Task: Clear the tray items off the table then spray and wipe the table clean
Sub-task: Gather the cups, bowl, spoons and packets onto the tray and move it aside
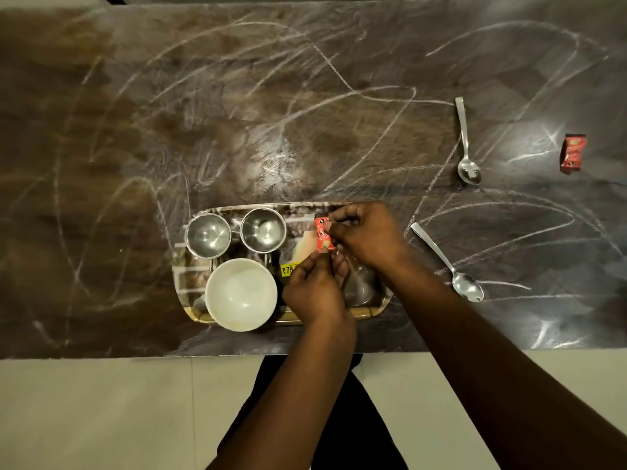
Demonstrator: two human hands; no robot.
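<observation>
Over the right half of the tray (190, 300), both hands meet on a small red sachet (322, 235). Right hand (364, 234) pinches the sachet's upper end between thumb and fingertips. Left hand (314, 290) grips the lower end from below, fingers curled. Sachet held upright, lifted just above the tray surface; printed face toward camera.

Under the hands: yellow price sticker (288, 269) on the tray, partly covered by the left hand. A steel vessel (364, 286) shows dimly below the right wrist, mostly hidden; cannot tell its shape.

Left of the hands, on the tray: white bowl (241, 295) at the near edge, its rim overhanging the tray border. Behind it, two steel cups side by side, left cup (207, 235) and right cup (263, 229), both upright and looking empty.

Tray sits near the front edge of the bench (135, 130), a dark marbled top covered with pale chalky scrawl marks.

Right of the tray, on the bare bench: near spoon (448, 264), bowl end toward the front, lying at a slant just beside the right forearm. Farther back, far spoon (466, 144), bowl end also toward the front. Well apart at the right side, a second red sachet (572, 153) lying flat.

Below the bench edge: pale floor tiles (101, 412), dark clothing between the arms.
</observation>
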